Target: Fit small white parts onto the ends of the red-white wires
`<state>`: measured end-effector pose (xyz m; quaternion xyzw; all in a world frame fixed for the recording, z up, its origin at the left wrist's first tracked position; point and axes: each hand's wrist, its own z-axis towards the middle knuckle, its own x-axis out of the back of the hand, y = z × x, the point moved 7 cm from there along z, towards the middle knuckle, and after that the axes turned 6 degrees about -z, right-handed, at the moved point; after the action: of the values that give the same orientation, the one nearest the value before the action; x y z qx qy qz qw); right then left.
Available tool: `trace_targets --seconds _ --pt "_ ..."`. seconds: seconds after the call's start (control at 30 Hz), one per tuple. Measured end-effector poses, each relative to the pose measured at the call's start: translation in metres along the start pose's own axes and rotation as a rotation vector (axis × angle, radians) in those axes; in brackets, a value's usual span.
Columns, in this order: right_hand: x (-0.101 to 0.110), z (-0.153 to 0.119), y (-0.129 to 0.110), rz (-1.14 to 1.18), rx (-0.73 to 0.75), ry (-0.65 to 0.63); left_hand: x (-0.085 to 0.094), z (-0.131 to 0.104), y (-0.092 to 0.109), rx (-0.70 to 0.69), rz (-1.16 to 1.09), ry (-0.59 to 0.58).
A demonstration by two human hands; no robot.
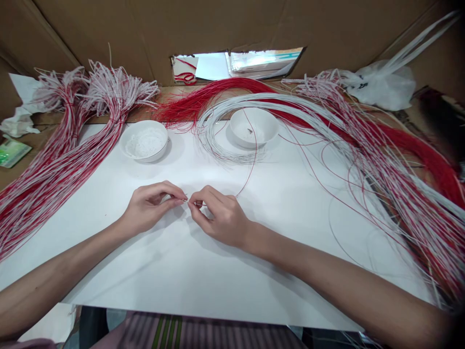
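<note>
My left hand (150, 206) and my right hand (223, 215) meet over the white tabletop (203, 281), each closed in a pinch with the fingertips nearly touching. Between the fingertips runs a short piece of thin white wire (185, 199), held by both hands. Behind my right hand a thin red wire (253, 167) comes out and arcs up past the right bowl. Whether it joins the white piece is hidden by my right fingers.
A white bowl (154, 157) with small white pieces stands behind my left hand; another white bowl (250, 143) holds small dark bits. Red-and-white wire bundles (90, 150) lie left, more (392, 160) right. White wires (290, 103) and red wires (232, 86) curve behind. Cardboard (145, 29) walls the back.
</note>
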<state>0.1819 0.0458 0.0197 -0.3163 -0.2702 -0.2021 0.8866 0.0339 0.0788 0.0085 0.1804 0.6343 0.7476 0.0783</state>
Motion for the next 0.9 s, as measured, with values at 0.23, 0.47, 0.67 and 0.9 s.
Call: trace_targets --seconds 0.23,0.47,0.67,0.9 --pt "-0.002 -0.001 0.001 0.017 -0.021 -0.027 -0.001 0.0 -0.004 -0.019 -0.002 -0.018" --pt "-0.002 -0.001 0.004 -0.015 -0.053 -0.04 -0.001 0.002 -0.007 0.046 0.027 -0.021" --pt "-0.003 -0.002 0.006 -0.018 -0.071 -0.024 0.001 -0.002 -0.002 -0.074 0.152 0.027" --pt "-0.003 -0.001 0.007 -0.052 -0.125 -0.031 -0.001 -0.004 0.006 -0.178 0.284 0.052"
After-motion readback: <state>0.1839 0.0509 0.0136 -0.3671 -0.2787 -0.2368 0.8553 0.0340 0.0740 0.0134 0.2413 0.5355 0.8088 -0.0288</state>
